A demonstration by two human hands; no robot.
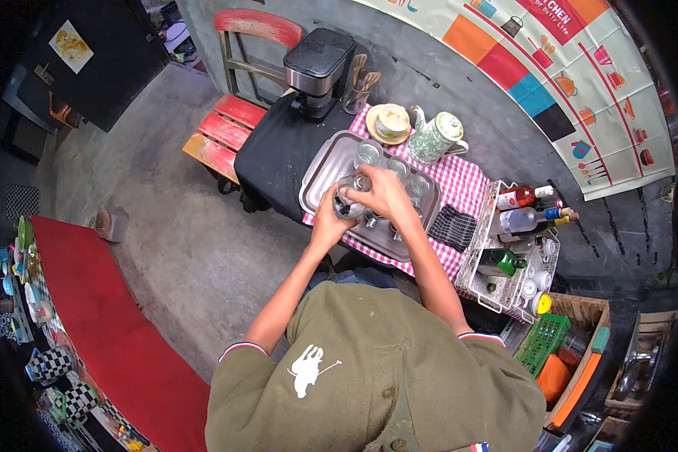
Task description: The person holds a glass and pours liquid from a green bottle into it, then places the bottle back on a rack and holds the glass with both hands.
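Note:
My left hand [329,224] is wrapped round the side of a clear drinking glass [346,205] over the near left part of a grey tray [313,179]. My right hand [384,194] is closed at the same glass, its fingers at the upper rim. Part of the glass is hidden by my fingers, and I cannot make out whether anything is inside it. More clear glasses [368,153] stand in the tray just beyond my hands, and another glass [419,184] is to the right of my right hand. Some small shiny items lie in the tray under my right wrist, partly covered.
A green-patterned enamel pot [438,137] and a cup on a saucer [389,123] stand behind the tray. A black coffee maker [320,71] is at the back left. A dark checked cloth [453,227] and a white wire rack [478,267] of bottles lie right.

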